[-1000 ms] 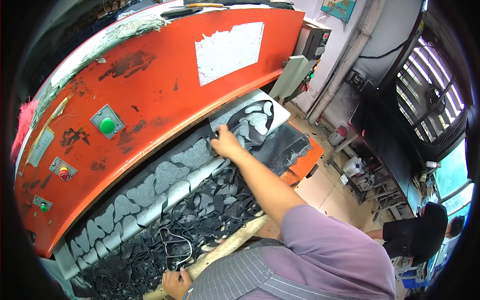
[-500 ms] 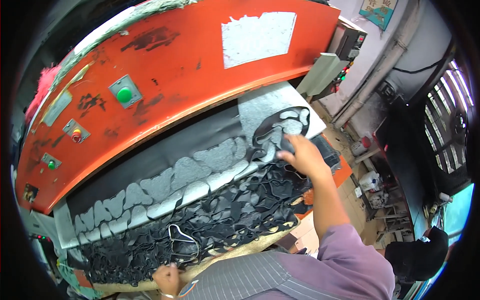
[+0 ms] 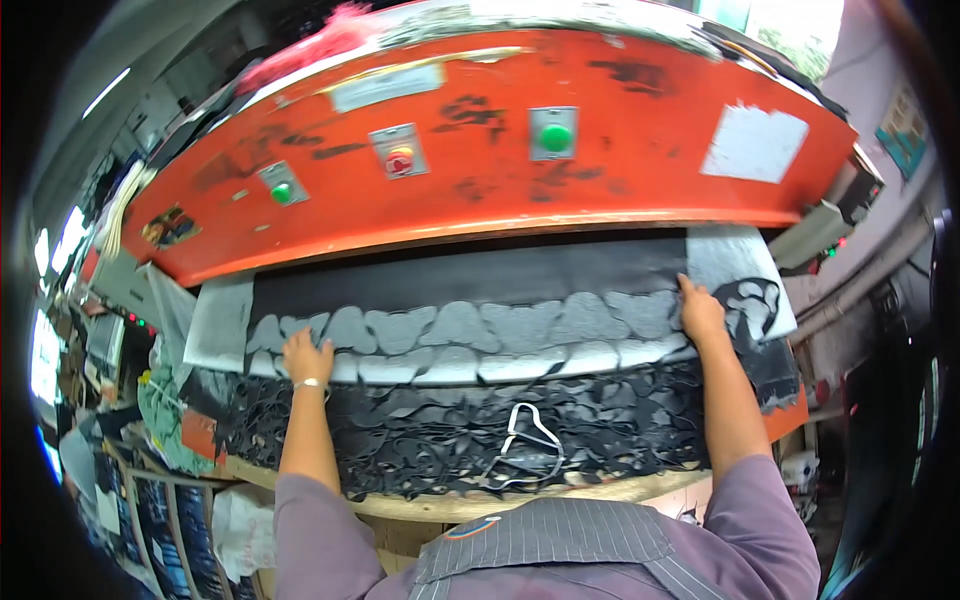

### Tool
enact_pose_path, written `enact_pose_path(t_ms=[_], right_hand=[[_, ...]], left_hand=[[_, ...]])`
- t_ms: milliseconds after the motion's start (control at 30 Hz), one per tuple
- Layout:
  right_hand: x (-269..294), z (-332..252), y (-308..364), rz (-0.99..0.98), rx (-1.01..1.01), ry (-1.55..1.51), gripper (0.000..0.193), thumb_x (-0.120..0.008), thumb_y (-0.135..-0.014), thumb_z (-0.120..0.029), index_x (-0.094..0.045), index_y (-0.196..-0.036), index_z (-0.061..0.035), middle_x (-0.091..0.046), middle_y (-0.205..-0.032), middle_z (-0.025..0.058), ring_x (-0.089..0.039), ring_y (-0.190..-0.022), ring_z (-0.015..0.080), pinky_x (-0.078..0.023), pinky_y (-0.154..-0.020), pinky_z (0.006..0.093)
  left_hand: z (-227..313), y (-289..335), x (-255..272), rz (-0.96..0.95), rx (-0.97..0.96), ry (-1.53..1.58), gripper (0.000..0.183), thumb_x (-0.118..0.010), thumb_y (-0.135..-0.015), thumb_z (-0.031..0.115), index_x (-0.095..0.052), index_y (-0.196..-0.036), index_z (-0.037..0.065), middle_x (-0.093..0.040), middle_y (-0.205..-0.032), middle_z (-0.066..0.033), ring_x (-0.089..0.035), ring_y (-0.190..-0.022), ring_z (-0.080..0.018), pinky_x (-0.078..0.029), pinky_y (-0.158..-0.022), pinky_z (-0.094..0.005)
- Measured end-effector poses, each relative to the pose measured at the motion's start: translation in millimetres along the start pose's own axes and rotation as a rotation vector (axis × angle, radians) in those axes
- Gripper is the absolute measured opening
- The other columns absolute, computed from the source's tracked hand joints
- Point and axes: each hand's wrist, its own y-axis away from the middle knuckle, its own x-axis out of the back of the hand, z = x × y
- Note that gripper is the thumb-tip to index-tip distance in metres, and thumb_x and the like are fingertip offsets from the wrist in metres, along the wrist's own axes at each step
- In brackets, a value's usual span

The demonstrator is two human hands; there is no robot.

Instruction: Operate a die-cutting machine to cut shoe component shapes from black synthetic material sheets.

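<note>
Orange machinery (image 3: 640,185) spans above a pale board (image 3: 725,253) bearing a black sheet (image 3: 470,277) with cut-out gaps. The person's left hand (image 3: 306,358) is splayed over its left part; the right hand (image 3: 703,312) is at its right end (whether pinching, one cannot tell).

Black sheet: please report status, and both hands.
Left hand near left end, right hand at right edge. Black sheet flat, front part cut through. Metal frame on scraps, off sheet.

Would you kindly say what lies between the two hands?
In the head view, a row of grey shapes outlined by the black sheet lies between the left hand and right hand.
</note>
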Motion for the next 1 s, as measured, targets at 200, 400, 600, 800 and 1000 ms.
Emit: enact_pose_path(t_ms=[200,400,600,800,1000], right_hand=[[8.1,-9.7,-7.9,-0.074,0.014,0.231,0.054,-0.039,-0.093,-0.014,-0.038,-0.144,-0.0313,-0.061,-0.115,0.0165,-0.062,-0.105,0.0358,-0.05,-0.085,0.0514],[4.3,-14.0,-3.2,-0.11,-0.054,0.215,0.063,-0.039,-0.092,-0.008,-0.033,-0.145,-0.0422,-0.061,-0.116,0.0146,-0.058,-0.11,0.0328,-0.05,-0.09,0.0475],[4.1,-2.7,12.3,-0.066,-0.057,0.243,0.067,-0.039,-0.09,-0.003,-0.036,-0.144,-0.0419,-0.063,-0.107,0.0196,-0.062,-0.098,0.0355,-0.05,-0.087,0.0446],[-4.7,25.3,32.3,-0.04,-0.073,0.202,0.068,-0.038,-0.09,-0.002,-0.035,-0.144,-0.0433,-0.062,-0.11,0.0217,-0.063,-0.101,0.0365,-0.051,-0.085,0.0453],[-5.9,34.2,62.9,-0.094,-0.162,0.171,0.069,-0.04,-0.089,-0.003,-0.033,-0.144,-0.0449,-0.06,-0.112,0.0203,-0.064,-0.1,0.0357,-0.051,-0.085,0.0451]], left_hand=[[-16.0,-40.4,4.4,-0.104,-0.028,0.068,0.034,-0.066,-0.084,0.03,-0.059,-0.107,0.005,-0.058,-0.112,-0.0173,-0.051,-0.106,-0.0367,-0.042,-0.092,-0.045],[-15.4,-50.5,3.4,-0.288,-0.111,0.099,0.018,-0.058,-0.092,0.022,-0.054,-0.091,0.004,-0.064,-0.091,-0.019,-0.061,-0.086,-0.0411,-0.046,-0.073,-0.0505],[-23.3,-22.9,13.7,-0.38,-0.211,0.212,0.017,-0.059,-0.09,0.02,-0.054,-0.088,0.004,-0.062,-0.089,-0.0194,-0.059,-0.085,-0.041,-0.044,-0.072,-0.0492],[-17.5,15.9,27.1,-0.319,-0.299,0.297,0.014,-0.06,-0.088,0.013,-0.053,-0.084,0.001,-0.06,-0.083,-0.0207,-0.055,-0.086,-0.042,-0.043,-0.074,-0.0478],[-17.6,49.6,32.7,-0.275,-0.231,0.355,0.014,-0.061,-0.087,0.011,-0.054,-0.083,0.001,-0.058,-0.085,-0.0189,-0.052,-0.085,-0.0394,-0.042,-0.076,-0.0474]])
